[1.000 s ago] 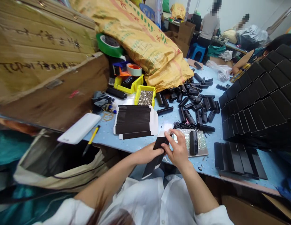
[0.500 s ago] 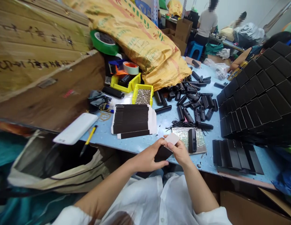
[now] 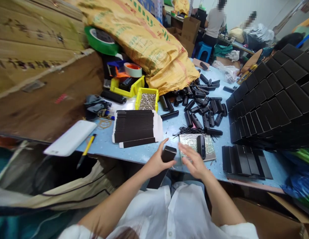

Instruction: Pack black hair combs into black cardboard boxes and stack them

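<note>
My left hand (image 3: pixel 155 162) is wrapped round a narrow black carton (image 3: pixel 169 152), its closed top end tilted up and its lower part running down toward my lap. My right hand (image 3: pixel 193 162) is open beside it, fingers stretched out and apart from the carton. By my right fingers lies a clear plastic-wrapped pad (image 3: pixel 209 150) with a black handheld device (image 3: pixel 201 146) on it. Beyond my left hand lies a stack of flat black cartons (image 3: pixel 135 125) with white flaps.
Loose black devices (image 3: pixel 206 109) lie across the blue table, with black ties (image 3: pixel 193 130) in front. A yellow bin of screws (image 3: pixel 147 101) is at the back. Stacked black boxes (image 3: pixel 273 99) rise at the right; more cartons (image 3: pixel 244 161) stand before them. A white phone-like slab (image 3: pixel 71 137) lies left.
The carton's white end flap has gone from view, and its end is now black and closed. My right hand has let go and moved away; my left hand keeps hold.
</note>
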Action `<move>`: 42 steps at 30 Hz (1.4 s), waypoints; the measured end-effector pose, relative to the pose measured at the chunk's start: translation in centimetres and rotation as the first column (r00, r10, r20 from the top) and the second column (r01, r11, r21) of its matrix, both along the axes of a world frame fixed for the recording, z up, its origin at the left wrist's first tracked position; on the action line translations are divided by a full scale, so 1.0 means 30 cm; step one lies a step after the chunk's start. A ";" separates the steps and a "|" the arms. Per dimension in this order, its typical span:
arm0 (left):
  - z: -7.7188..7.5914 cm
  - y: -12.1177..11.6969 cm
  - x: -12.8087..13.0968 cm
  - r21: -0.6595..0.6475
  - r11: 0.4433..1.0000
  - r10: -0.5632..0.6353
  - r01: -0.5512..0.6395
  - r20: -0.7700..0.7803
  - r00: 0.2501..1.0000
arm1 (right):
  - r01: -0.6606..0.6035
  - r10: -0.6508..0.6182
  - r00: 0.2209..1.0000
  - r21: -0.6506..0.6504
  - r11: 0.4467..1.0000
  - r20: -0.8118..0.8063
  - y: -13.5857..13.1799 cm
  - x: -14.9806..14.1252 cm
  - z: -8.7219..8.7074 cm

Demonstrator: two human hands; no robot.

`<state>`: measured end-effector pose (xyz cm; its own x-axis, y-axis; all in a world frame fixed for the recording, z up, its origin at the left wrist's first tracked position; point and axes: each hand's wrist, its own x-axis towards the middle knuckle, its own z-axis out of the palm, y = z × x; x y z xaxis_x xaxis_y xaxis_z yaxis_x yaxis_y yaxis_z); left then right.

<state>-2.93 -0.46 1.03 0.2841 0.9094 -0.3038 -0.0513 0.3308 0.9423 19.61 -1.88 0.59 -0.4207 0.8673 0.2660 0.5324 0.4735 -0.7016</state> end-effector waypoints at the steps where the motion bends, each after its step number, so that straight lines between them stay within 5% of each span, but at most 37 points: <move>1: -0.013 -0.004 -0.023 -0.084 0.996 0.014 -0.008 0.065 0.998 | 0.038 -0.043 0.986 0.034 0.999 0.164 0.011 0.076 0.001; 4: -0.048 0.002 -0.088 -0.345 0.938 0.081 0.042 0.335 0.939 | 0.069 -0.096 0.901 0.079 0.994 0.423 0.030 0.265 0.018; 6: -0.065 0.017 -0.101 -0.484 0.874 0.273 -0.046 0.412 0.869 | 0.062 -0.065 0.955 0.016 0.998 0.291 0.020 0.298 0.039; 8: -0.073 0.031 -0.078 -0.594 0.775 0.513 -0.215 0.392 0.764 | 0.159 -0.163 0.983 -0.049 0.986 -0.089 -0.007 0.242 0.063; 11: -0.064 0.024 0.002 -0.691 0.647 0.690 -0.322 0.352 0.632 | 0.298 -0.341 0.690 -0.180 0.938 -0.638 -0.049 0.059 0.081; 13: -0.049 -0.002 0.055 -0.723 0.625 0.699 -0.296 0.348 0.625 | 0.372 -0.348 0.590 -0.137 0.918 -0.728 -0.057 -0.060 0.070; 15: -0.034 -0.037 0.086 -0.728 0.645 0.652 -0.230 0.367 0.664 | 0.439 -0.329 0.662 -0.007 0.899 -0.673 -0.052 -0.133 0.046; 18: -0.031 -0.072 0.076 -0.606 0.779 0.451 -0.162 0.362 0.816 | 0.339 -0.211 0.791 0.124 0.933 -0.575 -0.049 -0.148 0.013; 21: -0.053 -0.074 0.027 -0.125 0.946 0.311 -0.300 0.086 0.946 | 0.309 -0.191 0.795 0.113 0.944 -0.575 -0.041 -0.119 0.003; 24: -0.084 -0.056 -0.016 0.276 0.946 0.239 -0.169 -0.242 0.940 | 0.107 -0.103 0.871 -0.018 0.994 -0.481 0.041 -0.112 -0.003; 27: -0.111 -0.025 -0.044 0.320 0.942 0.240 -0.105 -0.420 0.875 | 0.073 -0.081 0.984 -0.057 0.996 -0.161 0.206 -0.123 -0.042; 31: -0.131 0.032 -0.068 0.387 0.917 0.295 -0.096 -0.494 0.818 | 0.094 -0.087 0.981 -0.033 0.995 0.172 0.395 -0.125 -0.133; 34: -0.137 0.070 -0.060 0.428 0.903 0.263 -0.026 -0.504 0.823 | 0.096 -0.089 0.991 -0.058 0.994 0.099 0.436 -0.102 -0.159; 37: -0.139 0.094 -0.031 0.443 0.894 0.211 0.061 -0.538 0.816 | 0.244 -0.248 0.967 -0.062 0.968 -0.065 0.398 -0.068 -0.114; 41: -0.137 0.106 0.001 0.449 0.874 0.149 0.184 -0.609 0.779 | 0.391 -0.437 0.700 -0.209 0.896 -0.565 0.263 -0.069 -0.005; 42: -0.137 0.107 0.004 0.437 0.876 0.129 0.206 -0.623 0.772 | 0.367 -0.412 0.704 -0.201 0.908 -0.578 0.229 -0.080 0.016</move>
<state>-2.80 2.75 -3.09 0.2240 0.9743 0.0232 0.5956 -0.1557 0.7881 17.21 4.98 1.06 0.1836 0.9425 0.2794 0.1219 0.2602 -0.9578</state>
